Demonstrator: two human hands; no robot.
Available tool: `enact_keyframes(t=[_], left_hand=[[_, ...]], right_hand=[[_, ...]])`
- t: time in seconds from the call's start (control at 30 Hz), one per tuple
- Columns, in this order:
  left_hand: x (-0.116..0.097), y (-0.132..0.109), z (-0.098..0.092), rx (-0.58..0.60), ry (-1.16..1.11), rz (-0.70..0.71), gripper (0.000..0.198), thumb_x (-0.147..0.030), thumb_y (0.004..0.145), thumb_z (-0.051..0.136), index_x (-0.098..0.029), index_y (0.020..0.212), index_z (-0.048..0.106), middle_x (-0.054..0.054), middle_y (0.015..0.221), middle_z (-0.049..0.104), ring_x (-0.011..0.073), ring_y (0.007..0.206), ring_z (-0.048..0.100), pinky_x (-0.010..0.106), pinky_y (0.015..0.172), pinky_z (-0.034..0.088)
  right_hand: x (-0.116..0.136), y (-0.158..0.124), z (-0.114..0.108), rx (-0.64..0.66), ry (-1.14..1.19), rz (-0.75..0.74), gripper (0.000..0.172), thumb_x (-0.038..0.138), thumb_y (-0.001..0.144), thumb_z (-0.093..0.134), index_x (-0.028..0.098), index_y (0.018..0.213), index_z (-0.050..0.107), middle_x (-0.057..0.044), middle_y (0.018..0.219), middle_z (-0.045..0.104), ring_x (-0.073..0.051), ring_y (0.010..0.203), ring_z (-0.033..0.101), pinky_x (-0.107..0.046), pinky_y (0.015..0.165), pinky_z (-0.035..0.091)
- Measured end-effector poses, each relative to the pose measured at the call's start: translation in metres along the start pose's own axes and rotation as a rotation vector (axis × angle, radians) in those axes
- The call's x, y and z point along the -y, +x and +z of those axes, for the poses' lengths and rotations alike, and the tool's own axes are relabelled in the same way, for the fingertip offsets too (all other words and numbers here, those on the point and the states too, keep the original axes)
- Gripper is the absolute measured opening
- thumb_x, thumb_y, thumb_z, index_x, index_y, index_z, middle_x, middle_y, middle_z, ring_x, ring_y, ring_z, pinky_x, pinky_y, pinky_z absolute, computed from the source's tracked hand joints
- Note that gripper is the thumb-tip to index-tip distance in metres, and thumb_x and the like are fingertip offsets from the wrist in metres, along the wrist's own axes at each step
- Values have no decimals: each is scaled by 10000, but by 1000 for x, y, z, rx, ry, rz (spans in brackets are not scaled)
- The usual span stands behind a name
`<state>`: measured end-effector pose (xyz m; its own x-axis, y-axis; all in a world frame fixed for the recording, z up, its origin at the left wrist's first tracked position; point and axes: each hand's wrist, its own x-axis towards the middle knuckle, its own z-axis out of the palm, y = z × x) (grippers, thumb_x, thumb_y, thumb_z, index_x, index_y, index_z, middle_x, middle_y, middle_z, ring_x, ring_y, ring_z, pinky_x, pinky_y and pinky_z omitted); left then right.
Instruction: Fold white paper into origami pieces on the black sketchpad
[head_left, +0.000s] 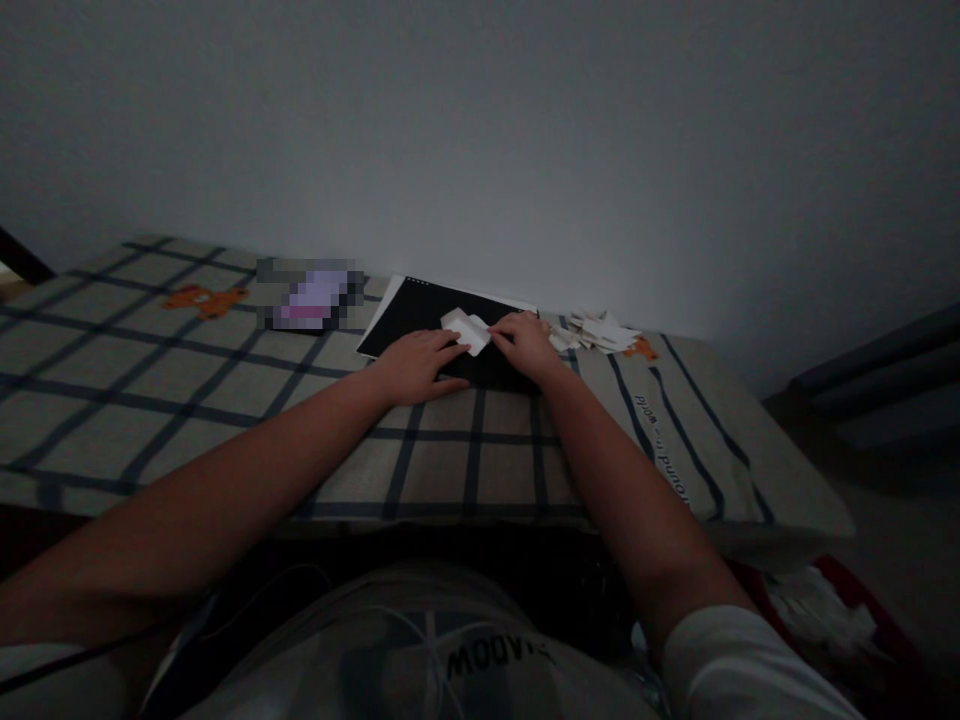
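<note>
A small white paper piece with flaps (468, 333), shaped like an unfolded little envelope, lies on a black sheet or folder (409, 310). My left hand (421, 366) rests flat on the black surface, thumb apart, its fingertips touching the paper's lower left side. On the other side, my right hand (525, 343) pinches the paper's right flap between thumb and fingers. Just right of that hand is a loose pile of white paper pieces (606, 332). Under the black sheet, the edge of a white sheet (380, 315) shows at the left.
A checked cloth (225, 400) covers the table, which stands against a grey wall (480, 150). A phone-like object with a pixelated screen (311, 298) lies at the left. Below the right table corner, a red container (862, 600) holds crumpled white material.
</note>
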<state>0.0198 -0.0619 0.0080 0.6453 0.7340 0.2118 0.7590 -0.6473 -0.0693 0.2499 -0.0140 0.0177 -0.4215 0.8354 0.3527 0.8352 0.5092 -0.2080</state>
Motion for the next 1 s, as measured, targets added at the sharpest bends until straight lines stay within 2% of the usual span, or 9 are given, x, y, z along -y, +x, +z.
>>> enact_keyframes(t=[0.27,0.4,0.6,0.8,1.0], left_hand=[[2,0,2,0,-22,-1,716,-662,929,405,-171,1443,487,144,1513,453,316,1341,472,443,1112,357],[2,1,3,-6,-28,10,714,-651,926,423,-166,1447,481,153,1506,458,325,1328,485,450,1100,371],[1,1,3,-13,-35,-1,725,-657,921,428,-164,1450,477,154,1523,440,331,1338,477,453,1112,361],[2,1,5,-12,-58,-20,772,-659,920,429,-104,1457,440,181,1516,447,330,1359,460,462,1132,344],[-1,1,2,-15,-60,-26,716,-617,918,474,-91,1403,484,189,1489,478,319,1357,472,435,1129,361]], right_hand=[[6,-3,0,52,29,-42,340,378,1002,453,260,1149,736,-81,1149,689,-261,1075,504,-389,860,311],[7,-4,6,70,3,-60,369,402,1012,433,300,1270,676,-87,1228,648,-272,1120,471,-403,882,306],[8,-5,12,86,-97,-71,405,435,1015,406,338,1352,611,-89,1373,568,-307,1212,412,-439,925,293],[8,-7,12,145,-155,-87,434,467,1011,390,366,1399,557,-79,1465,494,-318,1247,372,-452,939,288],[11,-7,11,165,-173,-81,435,479,1013,376,380,1394,559,-67,1494,467,-324,1275,357,-470,968,283]])
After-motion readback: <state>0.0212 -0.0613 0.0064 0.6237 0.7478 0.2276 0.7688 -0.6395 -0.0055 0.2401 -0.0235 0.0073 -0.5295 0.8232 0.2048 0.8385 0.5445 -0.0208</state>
